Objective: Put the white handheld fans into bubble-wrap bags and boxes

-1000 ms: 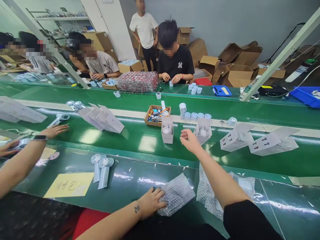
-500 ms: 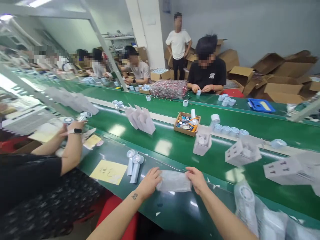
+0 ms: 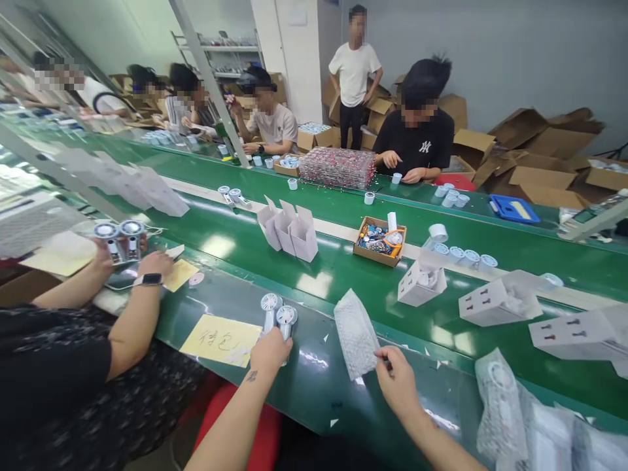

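My left hand point(image 3: 269, 353) is closed around the handle of a small light-blue handheld fan point(image 3: 286, 316) on the green bench. A second handheld fan point(image 3: 270, 303) lies right beside it, partly behind my fingers. My right hand point(image 3: 396, 378) pinches the lower right edge of a bubble-wrap bag point(image 3: 355, 335), which it holds tilted over the bench edge. The bag looks flat. Left of the fans lies a yellow paper with handwriting point(image 3: 220, 339).
Bubble-wrapped fans point(image 3: 500, 405) lie at the lower right. White boxes point(image 3: 304, 237) stand along the green conveyor point(image 3: 235, 235), near a carton of small parts point(image 3: 379, 242). At left, a co-worker's hands point(image 3: 152, 268) hold fans. Other people sit across the line.
My left hand has let go of the bag and moved left onto a fan. My right hand keeps the bag, now tilted up. The co-worker at left has raised two fans.
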Action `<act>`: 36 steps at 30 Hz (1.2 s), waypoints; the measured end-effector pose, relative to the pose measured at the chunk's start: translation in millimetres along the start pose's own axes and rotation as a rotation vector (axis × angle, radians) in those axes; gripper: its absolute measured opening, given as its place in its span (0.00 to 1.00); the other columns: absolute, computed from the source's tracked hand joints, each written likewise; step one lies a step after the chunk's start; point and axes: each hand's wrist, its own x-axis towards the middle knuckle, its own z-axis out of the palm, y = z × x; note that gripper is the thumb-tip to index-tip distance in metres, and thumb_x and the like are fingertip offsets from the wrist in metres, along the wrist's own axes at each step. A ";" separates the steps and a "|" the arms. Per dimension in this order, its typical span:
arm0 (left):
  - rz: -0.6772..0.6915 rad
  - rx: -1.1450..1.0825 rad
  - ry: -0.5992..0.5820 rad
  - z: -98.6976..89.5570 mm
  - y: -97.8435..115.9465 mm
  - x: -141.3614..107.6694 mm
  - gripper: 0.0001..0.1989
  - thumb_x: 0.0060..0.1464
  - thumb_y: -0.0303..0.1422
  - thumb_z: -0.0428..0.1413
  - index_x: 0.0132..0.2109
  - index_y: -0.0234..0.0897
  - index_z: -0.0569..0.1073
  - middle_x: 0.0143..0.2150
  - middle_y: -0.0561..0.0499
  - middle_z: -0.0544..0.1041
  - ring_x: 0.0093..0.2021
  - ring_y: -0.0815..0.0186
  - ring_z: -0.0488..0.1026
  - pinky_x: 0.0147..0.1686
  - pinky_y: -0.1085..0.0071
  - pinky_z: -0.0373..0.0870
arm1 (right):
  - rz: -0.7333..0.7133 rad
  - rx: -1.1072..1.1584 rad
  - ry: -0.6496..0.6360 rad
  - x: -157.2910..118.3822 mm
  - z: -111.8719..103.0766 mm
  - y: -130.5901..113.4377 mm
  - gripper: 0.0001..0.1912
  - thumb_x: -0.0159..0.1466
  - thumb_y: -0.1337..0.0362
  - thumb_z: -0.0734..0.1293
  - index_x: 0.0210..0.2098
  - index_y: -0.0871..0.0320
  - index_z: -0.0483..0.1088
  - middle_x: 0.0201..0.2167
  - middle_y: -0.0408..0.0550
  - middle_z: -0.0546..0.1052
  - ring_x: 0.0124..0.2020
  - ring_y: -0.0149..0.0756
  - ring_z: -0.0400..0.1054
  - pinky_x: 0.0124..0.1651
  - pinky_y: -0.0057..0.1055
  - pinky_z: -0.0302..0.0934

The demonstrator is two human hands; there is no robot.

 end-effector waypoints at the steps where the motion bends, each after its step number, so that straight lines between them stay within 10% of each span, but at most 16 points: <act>1: 0.005 -0.045 -0.015 -1.1 1.4 -2.0 0.11 0.51 0.37 0.53 0.36 0.32 0.71 0.39 0.32 0.77 0.43 0.44 0.76 0.39 0.58 0.68 | 0.013 0.028 0.003 3.1 -0.9 -6.5 0.08 0.55 0.60 0.64 0.30 0.56 0.72 0.33 0.50 0.74 0.35 0.42 0.68 0.38 0.37 0.62; 7: 0.139 -0.684 -0.327 24.4 45.4 -59.9 0.17 0.53 0.48 0.50 0.29 0.38 0.67 0.20 0.54 0.68 0.20 0.66 0.67 0.20 0.73 0.58 | 0.589 0.765 -0.272 9.7 16.1 -24.9 0.22 0.52 0.49 0.73 0.40 0.56 0.71 0.36 0.49 0.77 0.36 0.40 0.72 0.40 0.38 0.66; 10: 0.339 -0.908 -0.452 51.8 75.1 -85.4 0.21 0.54 0.52 0.47 0.35 0.38 0.68 0.24 0.54 0.69 0.21 0.67 0.66 0.19 0.73 0.59 | 0.627 1.002 -0.274 11.9 14.9 -23.6 0.26 0.47 0.48 0.76 0.38 0.57 0.70 0.32 0.49 0.79 0.35 0.42 0.74 0.38 0.38 0.68; 14: 0.619 -0.548 -0.139 84.4 96.5 -81.5 0.11 0.51 0.39 0.55 0.39 0.37 0.72 0.42 0.44 0.75 0.45 0.58 0.72 0.44 0.65 0.69 | 0.617 1.003 -0.040 14.7 -27.1 -13.6 0.24 0.44 0.54 0.80 0.34 0.57 0.69 0.26 0.45 0.78 0.31 0.39 0.74 0.36 0.34 0.69; 17: 0.691 -0.288 -0.152 97.3 102.9 -68.9 0.05 0.48 0.29 0.57 0.35 0.37 0.75 0.45 0.44 0.76 0.51 0.56 0.69 0.53 0.62 0.63 | 0.618 0.958 -0.102 5.5 -66.7 -4.3 0.24 0.46 0.59 0.79 0.37 0.58 0.68 0.29 0.46 0.79 0.31 0.37 0.74 0.35 0.33 0.70; 24: 0.721 -0.462 -0.248 78.1 118.6 -84.6 0.13 0.55 0.30 0.47 0.34 0.36 0.77 0.34 0.48 0.79 0.38 0.62 0.74 0.42 0.69 0.67 | 0.680 0.941 -0.425 -33.9 -75.3 2.0 0.43 0.45 0.61 0.77 0.56 0.55 0.58 0.30 0.44 0.76 0.29 0.41 0.74 0.29 0.34 0.67; 28: 0.576 -0.895 -0.300 59.5 124.0 -108.9 0.11 0.49 0.37 0.51 0.29 0.35 0.73 0.26 0.52 0.74 0.30 0.65 0.70 0.34 0.71 0.66 | 0.623 0.900 -0.529 -34.3 -71.2 -1.3 0.33 0.48 0.59 0.74 0.50 0.57 0.63 0.28 0.45 0.77 0.27 0.37 0.73 0.27 0.31 0.65; 31: 0.527 -1.004 -0.193 49.6 127.1 -129.6 0.11 0.49 0.40 0.52 0.30 0.36 0.71 0.25 0.53 0.71 0.29 0.66 0.67 0.33 0.71 0.64 | 0.655 0.826 -0.507 -33.6 -80.4 -0.6 0.25 0.48 0.58 0.73 0.42 0.58 0.64 0.25 0.45 0.76 0.25 0.36 0.72 0.26 0.31 0.65; 36: 0.847 -0.750 0.085 47.9 124.5 -163.6 0.11 0.57 0.37 0.48 0.30 0.38 0.70 0.30 0.49 0.71 0.33 0.63 0.68 0.36 0.69 0.65 | 0.697 0.874 -0.444 -40.5 -96.4 -3.0 0.26 0.46 0.59 0.74 0.41 0.59 0.63 0.25 0.45 0.76 0.23 0.37 0.72 0.24 0.31 0.64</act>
